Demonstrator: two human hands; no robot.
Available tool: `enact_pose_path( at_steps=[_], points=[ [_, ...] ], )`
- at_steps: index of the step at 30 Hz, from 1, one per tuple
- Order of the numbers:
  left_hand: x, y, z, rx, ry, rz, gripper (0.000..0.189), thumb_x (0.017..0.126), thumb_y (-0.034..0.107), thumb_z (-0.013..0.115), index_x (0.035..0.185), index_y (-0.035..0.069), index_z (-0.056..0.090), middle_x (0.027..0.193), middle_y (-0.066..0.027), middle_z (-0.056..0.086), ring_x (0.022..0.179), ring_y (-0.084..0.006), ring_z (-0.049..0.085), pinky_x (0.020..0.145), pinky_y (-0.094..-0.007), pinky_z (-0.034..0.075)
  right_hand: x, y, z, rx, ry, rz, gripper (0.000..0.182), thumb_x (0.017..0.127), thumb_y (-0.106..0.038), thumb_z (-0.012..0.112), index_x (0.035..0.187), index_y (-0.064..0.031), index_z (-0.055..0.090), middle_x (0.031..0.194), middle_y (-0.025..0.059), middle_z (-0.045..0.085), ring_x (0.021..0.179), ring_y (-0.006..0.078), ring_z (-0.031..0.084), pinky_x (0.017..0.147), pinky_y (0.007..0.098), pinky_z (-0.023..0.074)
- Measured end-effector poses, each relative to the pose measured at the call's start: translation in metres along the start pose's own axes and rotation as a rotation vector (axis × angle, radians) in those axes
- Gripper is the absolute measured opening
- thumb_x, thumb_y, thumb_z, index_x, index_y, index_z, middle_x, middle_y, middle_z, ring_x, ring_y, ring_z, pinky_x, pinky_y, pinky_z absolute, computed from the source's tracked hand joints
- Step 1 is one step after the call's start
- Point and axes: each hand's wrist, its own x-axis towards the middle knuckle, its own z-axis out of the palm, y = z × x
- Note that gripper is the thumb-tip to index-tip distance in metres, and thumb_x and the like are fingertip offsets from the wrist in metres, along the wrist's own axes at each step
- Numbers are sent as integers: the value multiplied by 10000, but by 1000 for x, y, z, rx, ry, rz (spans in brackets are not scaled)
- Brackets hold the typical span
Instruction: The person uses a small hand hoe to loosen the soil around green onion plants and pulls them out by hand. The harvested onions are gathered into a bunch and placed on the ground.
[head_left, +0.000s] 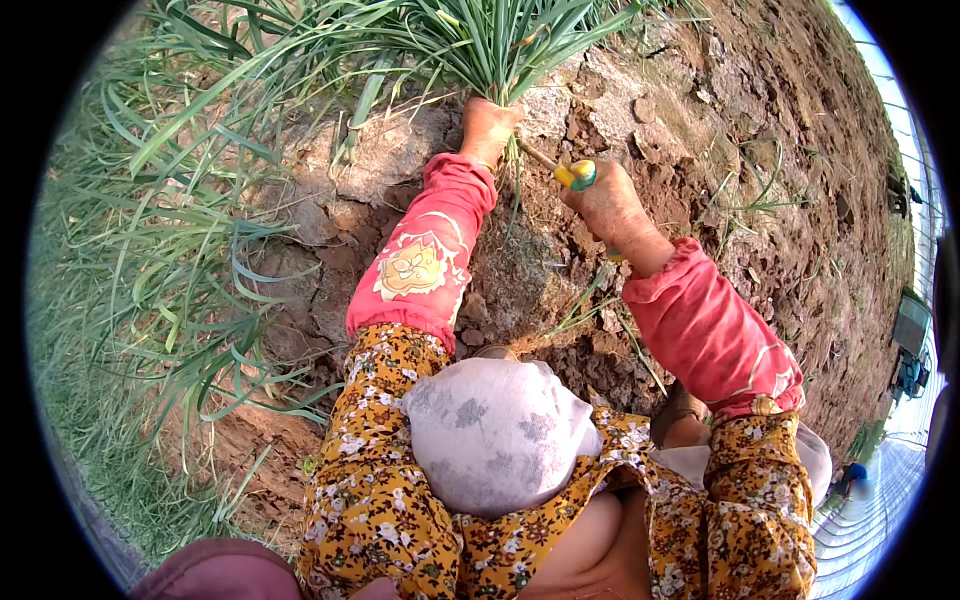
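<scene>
My left hand, in a red oversleeve, is closed around the base of a clump of long green leafy plants at the top middle. Just to its right, my right hand grips the yellow and green handle of a hand tool. The tool's thin metal shank slants up and left to the foot of the clump, beside my left hand. Its working end is hidden by the leaves and soil. A few thin leaves hang below my left hand.
Dense green leaves cover the left side. Cracked brown soil with clods and stray blades stretches right. My covered knee is low in the middle. Another person is far off at the lower right, below a dark green object.
</scene>
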Motion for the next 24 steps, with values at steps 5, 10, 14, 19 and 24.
enact_pose_path(
  at_steps=[5, 10, 14, 19, 24],
  points=[
    [-9, 26, -5, -85, 199, 233, 317, 675, 5, 685, 981, 3, 604, 892, -37, 635, 722, -116, 578, 661, -251, 465, -18, 97, 71, 142, 229, -223, 403, 772, -100, 651, 1155, -26, 553, 921, 99, 647, 835, 164, 605, 767, 279, 469],
    [-31, 54, -63, -351, 387, 114, 329, 718, -85, 640, 1020, 20, 560, 803, -21, 592, 601, -88, 520, 506, -216, 413, -17, 90, 58, 375, 104, -132, 442, 752, -56, 677, 1169, -25, 535, 881, -6, 581, 775, 93, 531, 729, 231, 451],
    [-8, 53, -101, -110, 346, -88, 215, 746, 45, 674, 954, 16, 633, 850, -21, 631, 719, -115, 568, 658, -252, 448, -46, 7, -42, 256, -115, 19, 336, 742, -73, 666, 1061, -8, 581, 662, -25, 514, 542, 54, 453, 500, 229, 392],
    [27, 39, -86, 116, 161, -213, 264, 732, 236, 705, 867, 13, 669, 777, -77, 645, 694, -154, 572, 677, -306, 449, -23, -49, -67, 152, -306, 42, 390, 767, -61, 634, 1136, 18, 537, 613, -6, 524, 397, 57, 442, 369, 196, 372],
    [52, 20, -62, 8, -16, -358, 304, 676, 117, 733, 943, -4, 652, 883, -68, 644, 802, -146, 575, 778, -275, 427, 43, 16, 66, 208, 74, -103, 295, 686, -134, 697, 940, -3, 622, 799, 156, 648, 750, 246, 630, 726, 336, 485]
  ],
)
